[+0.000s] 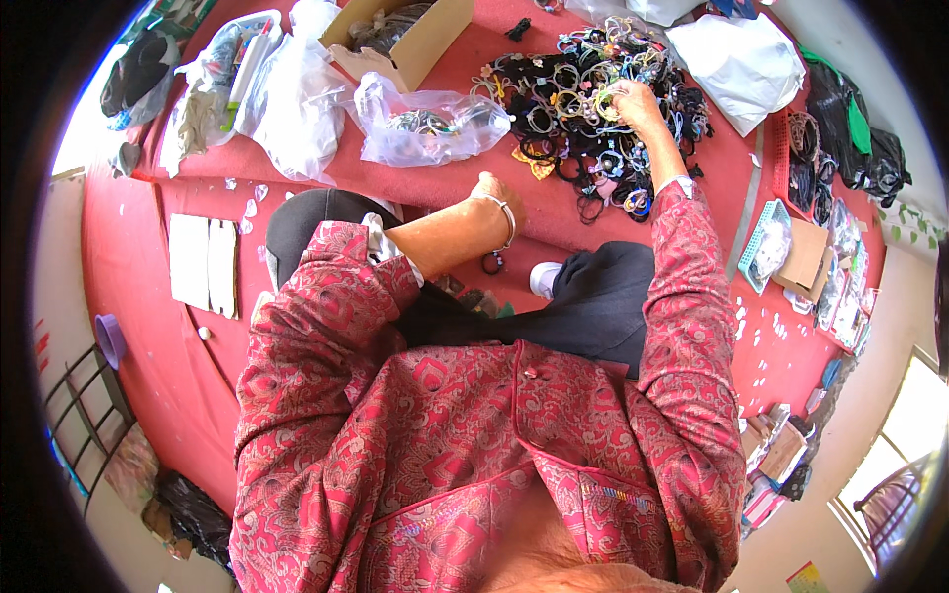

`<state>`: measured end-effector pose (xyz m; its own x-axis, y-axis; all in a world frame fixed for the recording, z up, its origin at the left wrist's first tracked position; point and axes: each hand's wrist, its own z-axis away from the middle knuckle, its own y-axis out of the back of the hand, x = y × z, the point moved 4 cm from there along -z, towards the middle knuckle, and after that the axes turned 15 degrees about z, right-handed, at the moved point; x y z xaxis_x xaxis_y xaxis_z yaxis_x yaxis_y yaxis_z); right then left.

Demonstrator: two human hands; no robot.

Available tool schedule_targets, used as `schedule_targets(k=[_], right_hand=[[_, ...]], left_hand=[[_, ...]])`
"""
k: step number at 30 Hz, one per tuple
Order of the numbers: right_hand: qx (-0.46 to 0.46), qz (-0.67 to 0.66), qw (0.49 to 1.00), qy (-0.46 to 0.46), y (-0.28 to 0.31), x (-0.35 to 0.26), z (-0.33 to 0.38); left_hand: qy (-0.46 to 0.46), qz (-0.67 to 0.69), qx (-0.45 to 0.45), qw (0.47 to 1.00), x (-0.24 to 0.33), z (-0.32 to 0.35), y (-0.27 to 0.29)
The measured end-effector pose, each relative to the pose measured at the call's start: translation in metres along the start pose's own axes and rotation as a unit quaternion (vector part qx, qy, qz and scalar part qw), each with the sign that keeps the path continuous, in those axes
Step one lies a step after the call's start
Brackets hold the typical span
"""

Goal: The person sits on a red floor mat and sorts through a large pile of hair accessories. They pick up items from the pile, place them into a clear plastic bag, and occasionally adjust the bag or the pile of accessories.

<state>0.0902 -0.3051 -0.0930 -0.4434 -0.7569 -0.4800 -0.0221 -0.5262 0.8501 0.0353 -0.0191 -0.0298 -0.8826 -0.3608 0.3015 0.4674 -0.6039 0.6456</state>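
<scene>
A large heap of hair ties (554,109), mostly black with pale, yellow and blue ones among them, lies on the red cloth ahead and to the right. My right hand (633,104) reaches into its upper part, fingers closed at a pale yellow-green hair tie (603,101). My left hand (490,190) is closed and held above my lap, left of the heap, with a silver bangle (508,219) round its wrist. What it holds, if anything, is hidden. Below that wrist a small dark hair tie (492,263) shows near my crossed legs.
A clear plastic bag (427,124) with hair ties inside lies left of the heap. Behind it stands an open cardboard box (420,49). A white bag (741,64) sits at the far right, near a red basket (781,163) and a light-blue basket (759,242). A white folder (190,262) lies left.
</scene>
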Motion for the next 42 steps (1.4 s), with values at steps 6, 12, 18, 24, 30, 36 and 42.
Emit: schedule_targets(k=[6,12,18,24,30,36,42], right_hand=[[-0.006,-0.02,0.999,-0.036,0.002,-0.003,0.007],[-0.008,0.02,0.996,0.091,-0.018,-0.027,0.003],[0.051,0.252,0.964,0.063,-0.037,-0.049,0.005],[0.054,0.306,0.95,0.025,-0.052,-0.053,0.007],[-0.039,-0.182,0.981,-0.057,-0.003,-0.018,-0.003],[-0.109,-0.556,0.823,-0.034,0.028,-0.02,0.011],[-0.127,-0.544,0.83,0.018,0.035,-0.071,0.028]], left_hand=[[-0.014,0.007,0.027,1.0,-0.001,0.003,-0.001],[-0.024,-0.02,0.035,0.999,0.002,0.003,0.003],[-0.009,-0.029,0.048,0.998,0.0,0.003,-0.002],[-0.014,-0.046,-0.007,0.999,-0.001,-0.002,-0.005],[0.002,-0.005,-0.003,1.0,0.001,-0.007,-0.006],[-0.026,0.019,0.035,0.999,0.005,0.002,0.0],[-0.07,0.063,0.135,0.986,0.012,0.019,0.028]])
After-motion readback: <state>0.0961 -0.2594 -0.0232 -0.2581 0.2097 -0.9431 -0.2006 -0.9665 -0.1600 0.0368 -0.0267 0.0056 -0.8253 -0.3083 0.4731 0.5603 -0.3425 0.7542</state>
